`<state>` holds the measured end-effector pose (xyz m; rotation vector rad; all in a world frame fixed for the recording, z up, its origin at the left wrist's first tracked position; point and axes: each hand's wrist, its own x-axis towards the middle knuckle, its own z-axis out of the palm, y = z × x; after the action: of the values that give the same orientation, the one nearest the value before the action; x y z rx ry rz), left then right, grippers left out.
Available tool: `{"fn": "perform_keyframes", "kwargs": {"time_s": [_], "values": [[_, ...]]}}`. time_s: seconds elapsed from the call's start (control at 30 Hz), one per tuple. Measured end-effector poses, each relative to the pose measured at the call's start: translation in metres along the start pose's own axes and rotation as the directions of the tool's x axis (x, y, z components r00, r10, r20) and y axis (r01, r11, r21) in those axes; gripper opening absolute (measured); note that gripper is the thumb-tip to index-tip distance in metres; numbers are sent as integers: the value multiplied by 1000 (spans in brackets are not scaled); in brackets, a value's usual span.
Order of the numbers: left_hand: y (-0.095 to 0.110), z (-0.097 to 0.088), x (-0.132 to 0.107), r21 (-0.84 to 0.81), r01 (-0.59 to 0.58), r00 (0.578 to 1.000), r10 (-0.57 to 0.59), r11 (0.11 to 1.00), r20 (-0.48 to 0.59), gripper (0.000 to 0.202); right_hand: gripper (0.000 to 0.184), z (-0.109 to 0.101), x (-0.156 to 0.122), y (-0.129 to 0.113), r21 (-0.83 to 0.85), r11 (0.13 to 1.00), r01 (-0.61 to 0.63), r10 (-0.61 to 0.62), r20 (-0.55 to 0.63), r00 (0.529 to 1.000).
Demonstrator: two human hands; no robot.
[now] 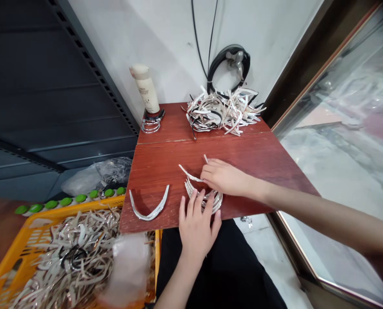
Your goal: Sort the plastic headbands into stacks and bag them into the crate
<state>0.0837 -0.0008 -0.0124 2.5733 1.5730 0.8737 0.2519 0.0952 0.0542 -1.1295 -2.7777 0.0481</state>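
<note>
This looks like a small workshop or a shop's work corner: pale curved strips (225, 109) heap along the counter's (165, 155) far edge, more fill a yellow crate (19, 246) by its near left corner, and slotted metal shelving (78, 49) stands alongside.

Slim, curved white strips (218, 203) bundled on the red tabletop (159, 159), one bowed strip (189, 174) just behind them

my thin curved white strips (217, 202), my red-brown wood-grain rectangular tabletop (168, 152), yellow-orange slatted plastic crate (158, 253), round green caps (81, 198), my plain black cloth trousers (226, 270)
</note>
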Motion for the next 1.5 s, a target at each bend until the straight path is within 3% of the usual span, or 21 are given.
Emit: {"fn": "perform_keyframes", "kwargs": {"time_s": [0.1,0.3,0.5,0.63,0.73,0.83,0.9,0.97,1.03,1.17,1.27,1.37,1.43,1.5], "values": [[1,1,0,10,4,1000,-4,1000,-23,37,19,9,-7,-9,11,999,-33,32,51,998],[0,3,0,11,-3,999,4,1000,-52,34,27,18,-33,-5,116,993,-38,50,-103,993],[-1,3,1,1,-7,999,7,1000,-49,43,41,35,-50,-4,282,957,-64,96,-102,990],[-2,2,3,13,-11,999,12,1000,-52,45,35,29,-48,2,272,962,-18,52,-117,992],[-2,3,4,23,-16,998,17,1000,-54,44,28,16,-40,38,175,973,-149,191,-250,949],[-2,3,5,29,-20,998,22,999,-64,43,29,3,-34,96,-57,893,-446,388,-403,829],[-2,3,5,32,-23,997,25,999,-70,43,30,-4,-31,131,-111,843,-527,435,-435,788],[-2,3,5,35,-24,997,26,999,-72,42,29,-9,-30,157,-145,835,-531,432,-427,794],[-2,2,6,38,-24,997,27,999,-68,42,26,-14,-29,175,-178,852,-492,397,-392,830],[-2,1,5,44,-23,998,25,999,-52,43,21,-37,-27,195,-206,899,-387,321,-291,901],[-2,2,4,50,-20,998,23,999,-51,44,19,-69,-29,188,-146,927,-347,304,-251,919],[-2,3,3,47,-19,999,21,999,-47,45,18,-98,-30,151,148,901,-408,433,-287,854],[-1,4,2,45,-17,999,19,999,-40,45,18,-99,-25,112,375,834,-405,516,-266,814],[-1,4,1,46,-14,999,16,999,-34,45,19,-83,-13,73,481,790,-381,525,-208,825]]}}
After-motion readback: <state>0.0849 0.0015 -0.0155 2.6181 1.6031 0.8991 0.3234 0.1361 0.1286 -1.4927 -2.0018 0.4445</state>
